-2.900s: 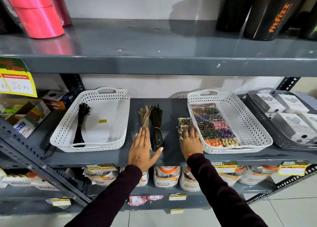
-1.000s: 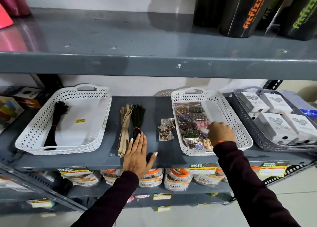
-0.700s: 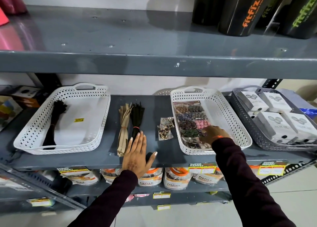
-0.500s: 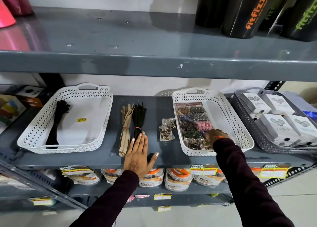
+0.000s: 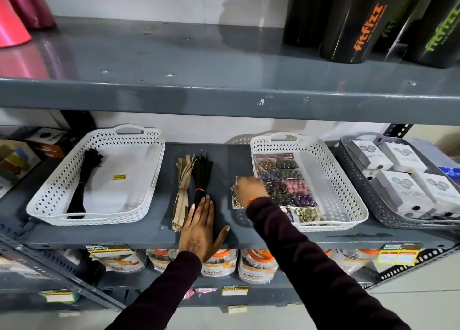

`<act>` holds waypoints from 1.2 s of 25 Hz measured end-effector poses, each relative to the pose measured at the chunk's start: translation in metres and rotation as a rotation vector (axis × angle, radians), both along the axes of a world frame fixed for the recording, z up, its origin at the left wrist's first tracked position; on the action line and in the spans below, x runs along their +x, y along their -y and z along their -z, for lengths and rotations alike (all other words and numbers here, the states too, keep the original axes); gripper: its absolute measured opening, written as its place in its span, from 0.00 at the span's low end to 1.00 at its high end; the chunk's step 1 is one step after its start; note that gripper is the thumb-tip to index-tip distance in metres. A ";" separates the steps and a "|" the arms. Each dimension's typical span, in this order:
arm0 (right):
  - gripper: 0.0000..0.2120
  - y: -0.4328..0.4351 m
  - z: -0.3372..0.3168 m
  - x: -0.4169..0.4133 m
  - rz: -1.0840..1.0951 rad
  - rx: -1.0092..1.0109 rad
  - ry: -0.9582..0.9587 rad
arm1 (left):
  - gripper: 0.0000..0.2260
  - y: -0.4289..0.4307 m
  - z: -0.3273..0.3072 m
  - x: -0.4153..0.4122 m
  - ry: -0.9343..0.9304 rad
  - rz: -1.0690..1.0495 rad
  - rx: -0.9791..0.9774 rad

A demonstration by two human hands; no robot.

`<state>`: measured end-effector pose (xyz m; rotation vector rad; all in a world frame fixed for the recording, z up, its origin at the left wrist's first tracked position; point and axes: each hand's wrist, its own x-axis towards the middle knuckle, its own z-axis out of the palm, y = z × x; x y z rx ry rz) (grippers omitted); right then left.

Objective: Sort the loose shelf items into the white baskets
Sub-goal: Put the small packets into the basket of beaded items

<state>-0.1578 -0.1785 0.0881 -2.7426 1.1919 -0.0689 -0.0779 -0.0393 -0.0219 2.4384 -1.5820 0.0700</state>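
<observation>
On the shelf's middle, my right hand [image 5: 250, 189] has left the right basket [image 5: 353, 205] and closes over the loose button packet [image 5: 236, 201], grip hidden; left hand [image 5: 199, 230] rests flat, fingers spread.

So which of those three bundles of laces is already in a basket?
The black bundle lying along the left side of the left white basket. The tan bundle and the other black one lie loose on the shelf between the baskets.
</observation>
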 end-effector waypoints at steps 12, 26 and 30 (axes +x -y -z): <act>0.14 0.011 -0.006 0.037 0.000 -0.061 -0.167 | 0.37 -0.001 -0.001 0.001 -0.037 0.017 -0.006; 0.16 0.054 0.019 -0.094 0.108 0.161 -0.037 | 0.37 0.001 0.003 0.001 0.022 -0.014 0.029; 0.26 0.055 0.033 -0.087 -0.004 0.269 -0.253 | 0.37 0.000 0.001 0.000 0.010 -0.014 0.026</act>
